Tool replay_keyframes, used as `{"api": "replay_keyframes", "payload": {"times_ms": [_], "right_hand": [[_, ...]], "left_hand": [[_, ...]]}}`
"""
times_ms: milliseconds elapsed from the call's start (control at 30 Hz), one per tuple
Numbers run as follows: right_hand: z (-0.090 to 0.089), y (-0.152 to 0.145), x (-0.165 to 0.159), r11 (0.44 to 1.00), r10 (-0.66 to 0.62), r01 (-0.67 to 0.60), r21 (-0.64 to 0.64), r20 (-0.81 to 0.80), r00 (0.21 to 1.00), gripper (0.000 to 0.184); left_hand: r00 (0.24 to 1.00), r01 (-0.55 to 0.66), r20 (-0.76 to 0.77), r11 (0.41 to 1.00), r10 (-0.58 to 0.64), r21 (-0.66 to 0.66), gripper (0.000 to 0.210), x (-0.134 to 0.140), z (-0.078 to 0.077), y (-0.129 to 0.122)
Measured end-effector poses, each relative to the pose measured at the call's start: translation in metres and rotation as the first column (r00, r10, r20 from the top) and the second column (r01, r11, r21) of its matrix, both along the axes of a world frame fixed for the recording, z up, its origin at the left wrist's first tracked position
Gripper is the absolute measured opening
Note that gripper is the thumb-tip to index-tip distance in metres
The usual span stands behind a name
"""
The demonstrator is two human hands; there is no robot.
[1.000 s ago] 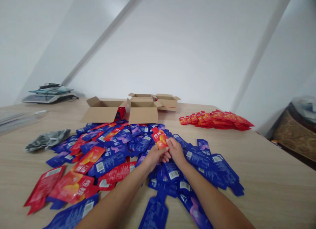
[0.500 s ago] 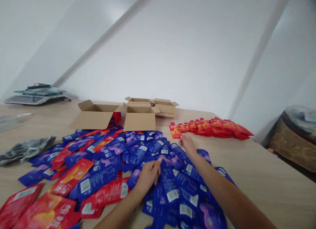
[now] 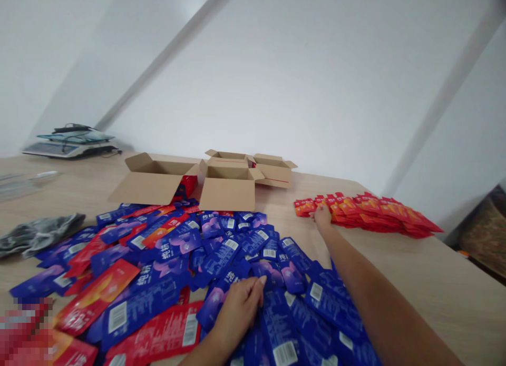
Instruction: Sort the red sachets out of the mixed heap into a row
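Observation:
My left hand [image 3: 244, 301] is low over a heap of blue pouches [image 3: 279, 324], its thumb and fingers pressed together. The fingers hide whatever may be between them. Stretched out to the right, my right hand [image 3: 322, 216] is at the left end of a row of overlapping red pouches [image 3: 371, 210]. Its fingers are closed at the lower edge of a red pouch [image 3: 304, 207], which partly lies against the others in the row. More red pouches [image 3: 100, 292] are mixed with the blue ones on the left side of the heap.
Open cardboard boxes stand behind the heap, among them a left box [image 3: 146, 183] and a middle box [image 3: 228, 193]. A grey cloth [image 3: 39, 234] lies on the left of the wooden table [image 3: 427, 282]. A scale [image 3: 67, 149] stands at the back left, against the wall.
My right hand has carried the red pouch rightward to the left end of the row. My left hand has shifted slightly, still over the blue pouches. The camera view has moved a little.

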State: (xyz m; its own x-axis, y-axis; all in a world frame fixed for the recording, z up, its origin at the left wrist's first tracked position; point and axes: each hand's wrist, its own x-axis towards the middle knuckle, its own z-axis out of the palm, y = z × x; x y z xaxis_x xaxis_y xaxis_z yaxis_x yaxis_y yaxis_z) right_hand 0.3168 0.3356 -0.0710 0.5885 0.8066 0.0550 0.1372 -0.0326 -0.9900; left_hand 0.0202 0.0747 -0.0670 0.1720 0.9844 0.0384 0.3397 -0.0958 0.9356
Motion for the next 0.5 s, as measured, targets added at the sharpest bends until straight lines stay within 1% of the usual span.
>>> {"api": "replay_keyframes", "payload": {"times_ms": [67,133,167,200,233,267,300,333,367,400,433,467,500], "right_hand": [[0.006,-0.013,-0.003,1.000,-0.022,0.022,-0.010,0.008,1.000,0.054],[0.013,-0.033,-0.016,1.000,0.000,0.000,-0.001,-0.001,1.000,0.058],[0.016,-0.047,-0.026,1.000,0.025,-0.025,0.002,-0.012,1.000,0.057],[0.020,-0.062,-0.040,0.997,0.076,-0.075,0.011,-0.028,0.997,0.055],[0.023,-0.078,-0.055,0.987,0.158,-0.157,0.031,-0.050,0.986,0.053],[0.026,-0.096,-0.073,0.964,0.264,-0.261,0.060,-0.071,0.962,0.051],[0.028,-0.116,-0.090,0.921,0.384,-0.377,0.095,-0.083,0.919,0.049],[0.029,-0.135,-0.108,0.862,0.502,-0.490,0.131,-0.082,0.861,0.049],[0.029,-0.154,-0.124,0.804,0.589,-0.576,0.149,-0.062,0.806,0.049],[0.027,-0.171,-0.138,0.751,0.652,-0.641,0.159,-0.022,0.758,0.049],[0.023,-0.186,-0.150,0.718,0.682,-0.678,0.157,0.036,0.731,0.047],[0.019,-0.199,-0.159,0.698,0.692,-0.700,0.154,0.108,0.714,0.045],[0.013,-0.209,-0.165,0.687,0.686,-0.711,0.152,0.187,0.703,0.042]], "left_hand": [[1.000,0.007,0.021,1.000,-0.007,-0.001,0.049,0.000,-0.002,0.000],[0.999,0.015,0.053,1.000,-0.014,-0.003,0.049,0.001,-0.002,-0.001],[0.997,0.021,0.069,1.000,-0.021,-0.002,0.049,0.001,0.000,-0.003],[0.996,0.029,0.080,1.000,-0.029,0.006,0.048,0.001,0.002,-0.004],[0.996,0.035,0.081,0.999,-0.037,0.023,0.047,0.000,0.006,-0.005],[0.997,0.034,0.068,0.998,-0.038,0.058,0.046,-0.002,0.011,-0.006],[0.999,0.021,0.039,0.994,-0.025,0.112,0.045,-0.004,0.017,-0.005],[1.000,-0.004,-0.009,0.983,0.006,0.181,0.044,-0.008,0.024,-0.004],[0.996,-0.034,-0.072,0.964,0.054,0.262,0.043,-0.014,0.031,-0.002],[0.982,-0.064,-0.146,0.938,0.120,0.342,0.041,-0.021,0.038,0.002],[0.953,-0.081,-0.236,0.909,0.192,0.409,0.039,-0.030,0.044,0.007],[0.909,-0.082,-0.333,0.889,0.252,0.450,0.034,-0.042,0.049,0.013],[0.846,-0.086,-0.430,0.876,0.315,0.474,0.029,-0.055,0.054,0.019]]}}
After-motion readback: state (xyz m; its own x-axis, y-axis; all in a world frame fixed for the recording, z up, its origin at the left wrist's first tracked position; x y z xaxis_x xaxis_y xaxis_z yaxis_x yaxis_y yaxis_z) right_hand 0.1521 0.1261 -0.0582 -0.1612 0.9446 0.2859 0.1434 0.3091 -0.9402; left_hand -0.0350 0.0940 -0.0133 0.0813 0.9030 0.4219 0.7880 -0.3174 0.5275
